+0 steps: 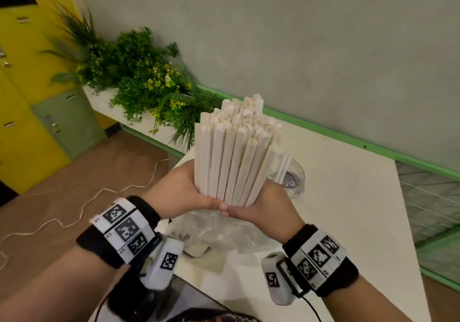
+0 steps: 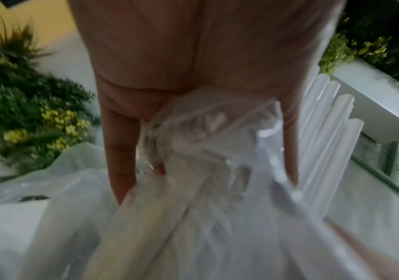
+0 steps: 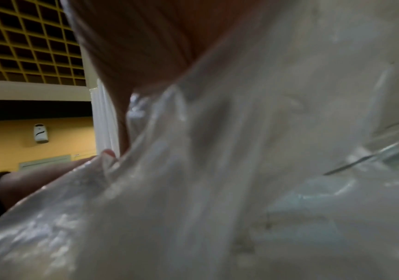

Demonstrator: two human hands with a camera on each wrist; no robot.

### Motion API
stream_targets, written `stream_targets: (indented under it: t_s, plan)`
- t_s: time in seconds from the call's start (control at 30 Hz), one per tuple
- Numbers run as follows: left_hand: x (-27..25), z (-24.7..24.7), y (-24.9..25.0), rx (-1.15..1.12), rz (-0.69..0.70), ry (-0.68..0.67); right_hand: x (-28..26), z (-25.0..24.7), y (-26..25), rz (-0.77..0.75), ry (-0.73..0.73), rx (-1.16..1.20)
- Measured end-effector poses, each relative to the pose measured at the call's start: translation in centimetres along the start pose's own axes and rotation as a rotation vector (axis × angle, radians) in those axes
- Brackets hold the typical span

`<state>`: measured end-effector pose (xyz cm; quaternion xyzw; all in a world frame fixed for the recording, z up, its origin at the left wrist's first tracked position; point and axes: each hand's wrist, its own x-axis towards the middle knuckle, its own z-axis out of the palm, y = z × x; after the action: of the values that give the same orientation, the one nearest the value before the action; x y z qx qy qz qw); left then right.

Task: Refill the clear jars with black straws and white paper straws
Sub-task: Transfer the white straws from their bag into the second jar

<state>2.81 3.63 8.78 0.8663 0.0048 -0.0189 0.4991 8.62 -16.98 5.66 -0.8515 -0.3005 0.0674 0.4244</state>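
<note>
a thick bundle of white paper straws (image 1: pixel 231 152) stands upright, fanning slightly wider toward its uneven top ends, its lower end wrapped in clear crinkled plastic (image 1: pixel 219 229). just behind it to the right, on the white table, sits a clear jar (image 1: pixel 293 177) with a few white straws leaning inside.

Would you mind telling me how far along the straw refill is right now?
Done: the clear jar on the white table holds only a few white straws. In hand: the left hand and right hand grip a bundle of white paper straws above the plastic bag. Left: putting this bundle in the jar; no black straws or second jar are in view.
</note>
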Motion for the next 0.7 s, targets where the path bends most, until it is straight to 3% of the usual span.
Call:
stream_targets:
  t_s: [0.2,0.4,0.7]
  plan:
    - [-0.6,-3.9,-5.1,0.038,-0.107,-0.002,2.6,6.2,-0.7,0.028,-0.041,0.049]
    - [0.1,-2.2,-12.0,0.089,-0.258,-0.177,2.3,11.3,3.4,0.180,-0.131,-0.070]
    - [0.9,2.8,-15.2,0.072,-0.206,-0.268,-0.3,12.6,7.6,0.374,-0.208,-0.119]
